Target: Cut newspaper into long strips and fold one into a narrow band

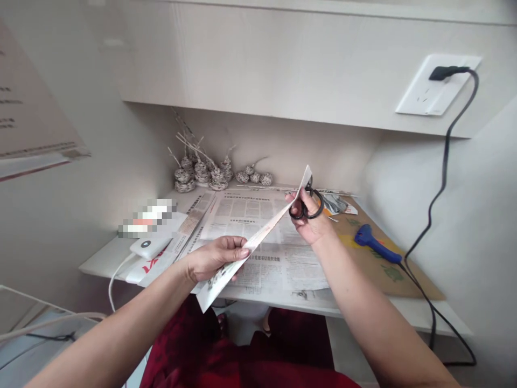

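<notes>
A long folded strip of newspaper [258, 235] runs slantwise between my two hands, above the desk. Near its lower end, my left hand [220, 256] pinches it between thumb and fingers. My right hand [309, 215] is closed around the black handles of a pair of scissors [315, 211] and also touches the strip's upper part. The scissor blades are mostly hidden behind the hand and paper. Below lie printed newspaper sheets [238, 215], spread flat over the desk.
Several gourd shapes woven from paper [202, 172] stand at the back left. A blue glue gun [377, 245] lies on brown cardboard [420, 280] at the right, its black cord [444, 161] rising to a wall socket [424, 99]. A white power strip [151, 247] sits left.
</notes>
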The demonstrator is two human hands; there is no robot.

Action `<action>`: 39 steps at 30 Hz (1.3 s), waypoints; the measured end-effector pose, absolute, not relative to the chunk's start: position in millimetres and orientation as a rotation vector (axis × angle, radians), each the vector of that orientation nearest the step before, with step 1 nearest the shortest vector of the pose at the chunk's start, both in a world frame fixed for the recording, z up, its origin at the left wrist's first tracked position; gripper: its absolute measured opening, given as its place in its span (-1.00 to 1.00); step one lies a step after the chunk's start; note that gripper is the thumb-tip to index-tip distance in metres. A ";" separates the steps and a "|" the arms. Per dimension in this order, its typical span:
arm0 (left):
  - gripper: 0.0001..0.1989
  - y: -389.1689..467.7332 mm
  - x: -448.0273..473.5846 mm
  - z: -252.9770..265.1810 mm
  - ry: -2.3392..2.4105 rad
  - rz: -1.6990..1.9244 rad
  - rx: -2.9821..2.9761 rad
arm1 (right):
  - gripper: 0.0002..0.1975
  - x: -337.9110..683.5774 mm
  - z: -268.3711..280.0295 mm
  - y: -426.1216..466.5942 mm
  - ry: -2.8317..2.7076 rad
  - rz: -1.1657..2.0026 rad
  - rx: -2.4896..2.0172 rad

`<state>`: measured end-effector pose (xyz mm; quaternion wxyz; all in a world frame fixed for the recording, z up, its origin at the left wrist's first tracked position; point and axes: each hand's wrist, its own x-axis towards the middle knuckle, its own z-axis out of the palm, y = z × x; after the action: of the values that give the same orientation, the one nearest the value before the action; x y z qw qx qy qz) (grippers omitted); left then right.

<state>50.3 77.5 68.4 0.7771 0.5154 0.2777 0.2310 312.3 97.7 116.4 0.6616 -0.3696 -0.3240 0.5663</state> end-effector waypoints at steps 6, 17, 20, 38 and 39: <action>-0.59 109.1 70.0 87.4 0.711 0.782 1.250 | -0.59 324.6 86.0 116.1 -0.674 1.265 -0.944; -0.62 178.8 133.5 66.8 0.847 0.789 1.101 | -0.47 300.0 54.0 103.4 -0.975 1.532 -1.052; -0.68 172.9 147.2 67.9 0.811 0.818 1.111 | -0.44 295.6 56.2 98.6 -0.993 1.498 -1.053; -0.61 211.5 137.8 32.4 1.002 1.254 0.918 | -0.54 286.2 51.0 90.1 -1.035 1.585 -1.174; -0.60 213.9 135.5 33.8 1.006 1.275 0.897 | -0.50 284.9 52.4 87.3 -1.049 1.612 -1.174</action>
<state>135.5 213.9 33.8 0.5999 0.3867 0.4338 0.5499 284.9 87.3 52.4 0.4296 -0.4706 -0.4204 0.6460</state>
